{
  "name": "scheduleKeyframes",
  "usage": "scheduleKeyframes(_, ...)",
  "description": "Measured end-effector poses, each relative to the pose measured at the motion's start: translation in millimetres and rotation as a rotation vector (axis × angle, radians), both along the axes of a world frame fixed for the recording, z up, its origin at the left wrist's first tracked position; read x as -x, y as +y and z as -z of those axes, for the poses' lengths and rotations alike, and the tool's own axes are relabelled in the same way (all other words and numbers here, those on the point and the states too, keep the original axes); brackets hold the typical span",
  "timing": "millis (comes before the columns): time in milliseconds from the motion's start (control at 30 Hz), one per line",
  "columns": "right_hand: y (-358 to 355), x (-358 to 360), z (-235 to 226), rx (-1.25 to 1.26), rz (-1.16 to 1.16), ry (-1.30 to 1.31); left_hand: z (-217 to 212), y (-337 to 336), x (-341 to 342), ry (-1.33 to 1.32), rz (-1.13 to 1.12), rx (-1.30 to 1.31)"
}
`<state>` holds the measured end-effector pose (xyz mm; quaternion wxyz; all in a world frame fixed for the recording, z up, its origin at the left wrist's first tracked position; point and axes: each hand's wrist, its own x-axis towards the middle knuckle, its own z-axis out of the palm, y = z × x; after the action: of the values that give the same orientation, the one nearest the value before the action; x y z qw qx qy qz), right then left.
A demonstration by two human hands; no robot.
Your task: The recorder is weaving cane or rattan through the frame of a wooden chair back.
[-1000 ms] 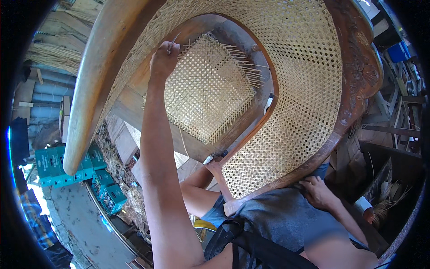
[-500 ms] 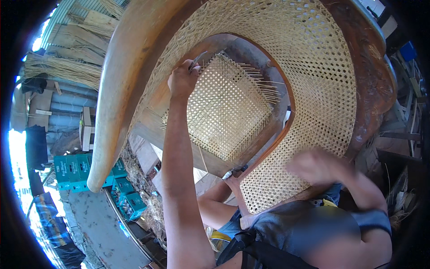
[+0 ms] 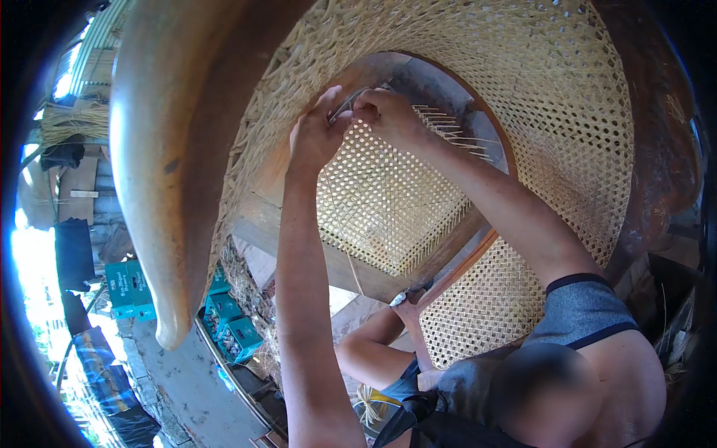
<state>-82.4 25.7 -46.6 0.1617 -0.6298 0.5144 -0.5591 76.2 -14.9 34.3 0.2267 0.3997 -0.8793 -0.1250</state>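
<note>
A square panel of woven cane (image 3: pixel 392 194) sits in a wooden frame (image 3: pixel 381 287), with loose strand ends sticking out along its upper right edge. My left hand (image 3: pixel 316 137) is closed on a thin, pointed metal tool (image 3: pixel 346 104) near the panel's top corner. Close beside it my right hand (image 3: pixel 390 118) bends its fingers together over the same corner. What the right fingers pinch is hidden. From beside my left wrist, a single cane strand (image 3: pixel 345 250) hangs down across the panel's left side and over the frame.
Around the panel curves a large chair with a woven cane back (image 3: pixel 567 119) and a thick, smooth wooden arm (image 3: pixel 160 157). Teal crates (image 3: pixel 240 337) stand on the floor at lower left. Bundles of cane strands (image 3: pixel 75 123) lie at the far left.
My right hand has moved up and left from the lower right to join the left hand at the panel's corner. The view has shifted, bringing the chair arm closer.
</note>
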Motion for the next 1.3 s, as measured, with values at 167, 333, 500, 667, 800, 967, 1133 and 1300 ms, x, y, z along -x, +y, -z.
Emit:
scheduleKeyframes(167,4,0,2,-0.11,-0.033,-0.246,-10,14,15,-0.206,-0.151,-0.067)
scheduleKeyframes(333,2,-1,-2,-0.108,0.057,-0.266,15,18,17,0.03,-0.235,0.045)
scheduleKeyframes(500,2,8,-15,-0.071,-0.079,-0.018,39,45,21,0.433,-0.455,-0.031)
scheduleKeyframes(667,-3,14,-6,0.194,-0.098,0.257,54,53,30,0.658,-0.488,-0.088)
scheduleKeyframes(800,2,13,-14,0.09,-0.085,0.329,61,58,31,0.715,-0.493,-0.139)
scheduleKeyframes(967,3,5,-25,-0.044,-0.06,0.645,64,59,29,0.746,-0.48,-0.153)
scheduleKeyframes(1133,7,6,-20,0.056,-0.089,0.524,64,59,27,0.78,-0.471,-0.196)
scheduleKeyframes(1300,6,17,-6,0.118,-0.159,0.315,59,60,29,0.711,-0.519,-0.168)
